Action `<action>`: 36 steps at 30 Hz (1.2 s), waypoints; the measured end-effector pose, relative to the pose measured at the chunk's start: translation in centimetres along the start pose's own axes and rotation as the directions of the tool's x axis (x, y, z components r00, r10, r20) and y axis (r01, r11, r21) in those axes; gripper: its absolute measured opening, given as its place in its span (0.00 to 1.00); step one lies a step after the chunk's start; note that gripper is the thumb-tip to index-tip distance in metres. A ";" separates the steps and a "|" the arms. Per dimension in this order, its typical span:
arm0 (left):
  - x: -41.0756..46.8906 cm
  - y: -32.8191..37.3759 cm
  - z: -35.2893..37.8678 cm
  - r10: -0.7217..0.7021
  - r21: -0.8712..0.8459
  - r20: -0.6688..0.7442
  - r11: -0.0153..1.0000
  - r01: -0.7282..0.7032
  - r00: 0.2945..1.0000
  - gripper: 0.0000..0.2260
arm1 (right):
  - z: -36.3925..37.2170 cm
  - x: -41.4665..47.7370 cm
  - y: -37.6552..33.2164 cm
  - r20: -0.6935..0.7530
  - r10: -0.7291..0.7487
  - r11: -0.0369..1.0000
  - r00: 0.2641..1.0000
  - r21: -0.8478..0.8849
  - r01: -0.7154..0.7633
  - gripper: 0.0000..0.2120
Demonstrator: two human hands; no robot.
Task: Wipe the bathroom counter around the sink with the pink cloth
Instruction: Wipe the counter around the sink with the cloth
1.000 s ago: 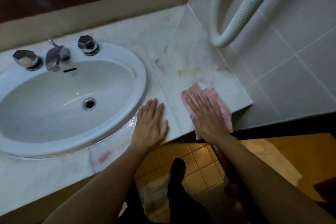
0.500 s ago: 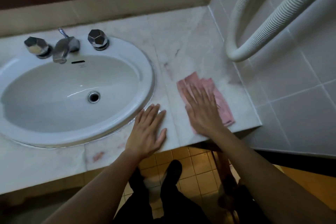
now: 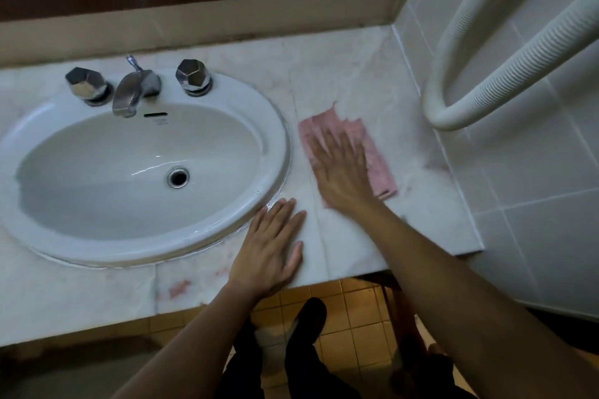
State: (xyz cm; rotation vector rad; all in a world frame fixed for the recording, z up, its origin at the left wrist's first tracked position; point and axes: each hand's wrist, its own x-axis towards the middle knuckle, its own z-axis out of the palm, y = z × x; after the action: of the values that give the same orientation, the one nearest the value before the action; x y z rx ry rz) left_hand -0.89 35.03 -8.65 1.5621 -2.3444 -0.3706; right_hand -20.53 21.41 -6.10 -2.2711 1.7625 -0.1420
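Observation:
The pink cloth [image 3: 379,162] lies flat on the pale marble counter [image 3: 372,74], to the right of the white oval sink [image 3: 269,126]. My right hand [image 3: 340,168] presses down on the cloth with straight, spread fingers and covers most of its left part. My left hand [image 3: 272,249] rests flat on the counter near the front edge, its fingertips just beside the sink rim. Pinkish stains show on the counter at the front [image 3: 178,288] and near the right wall [image 3: 434,165].
A chrome faucet [image 3: 133,91] with two faceted knobs [image 3: 86,84] [image 3: 193,75] sits behind the basin. A white ribbed hose [image 3: 505,74] loops in front of the tiled right wall [image 3: 534,197]. Below the counter edge are yellow floor tiles [image 3: 353,301] and my dark-clad legs.
My right hand has slid the cloth away from the front edge and leftward, closer to the sink. My left hand has stayed flat in the same spot on the counter.

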 end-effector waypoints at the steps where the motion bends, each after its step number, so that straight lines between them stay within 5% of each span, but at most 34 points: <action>1: -0.1 0.0 0.0 0.001 -0.004 -0.004 1.000 -0.001 1.000 0.25 | 0.3 -1.8 0.4 0.014 -0.077 0.997 0.997 -0.011 0.077 0.28; 4: 0.0 0.1 -0.1 -0.008 -0.009 -0.004 1.000 0.008 1.000 0.26 | -0.1 -4.9 5.1 0.019 -0.134 0.987 0.991 -0.081 0.135 0.29; 8: 0.1 0.2 0.0 -0.006 0.010 -0.002 1.000 0.006 1.000 0.26 | -2.2 0.7 10.6 -0.034 0.226 0.968 0.973 -0.103 -0.229 0.31; 11: 0.2 0.2 0.0 -0.012 0.020 0.001 1.000 0.012 1.000 0.26 | -2.4 6.7 9.2 -0.014 0.359 0.933 0.933 -0.005 -0.359 0.33; 14: 0.2 0.2 0.0 -0.012 0.021 -0.001 1.000 0.012 1.000 0.26 | -1.1 9.2 3.4 0.005 0.252 0.968 0.968 0.001 -0.252 0.30; 17: 0.3 0.2 -0.1 -0.016 0.012 -0.008 1.000 0.016 1.000 0.26 | -0.3 6.8 -1.2 0.066 -0.021 1.000 0.998 0.003 0.021 0.28; 21: 0.2 0.1 -0.2 -0.036 -0.013 0.018 0.999 0.036 0.999 0.26 | -0.4 2.4 3.3 0.027 -0.207 0.978 0.978 -0.020 0.208 0.28; 26: 0.2 0.2 -0.3 -0.032 -0.019 0.028 0.999 0.033 0.999 0.25 | -3.2 6.5 9.9 0.023 0.265 0.964 0.964 -0.009 -0.264 0.28; 29: 0.4 0.3 -0.4 -0.028 -0.025 0.018 0.999 0.028 0.999 0.25 | -2.4 8.4 7.6 0.044 0.377 0.925 0.925 0.028 -0.378 0.29; 34: 0.6 0.9 -0.5 -0.048 0.005 0.043 0.999 0.048 0.998 0.25 | -0.5 2.7 3.2 0.102 -0.032 0.999 0.994 -0.031 0.036 0.30; 36: 2.1 1.7 -0.7 -0.070 -0.036 0.083 0.997 0.074 0.994 0.24 | -1.1 1.9 5.4 0.093 -0.055 0.998 0.994 -0.024 0.058 0.30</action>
State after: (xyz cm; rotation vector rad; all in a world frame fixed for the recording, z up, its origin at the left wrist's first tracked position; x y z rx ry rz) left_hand -2.79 33.65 -7.12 1.6459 -2.3308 -0.5032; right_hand -25.36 18.20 -6.64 -2.3079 1.6645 -0.0237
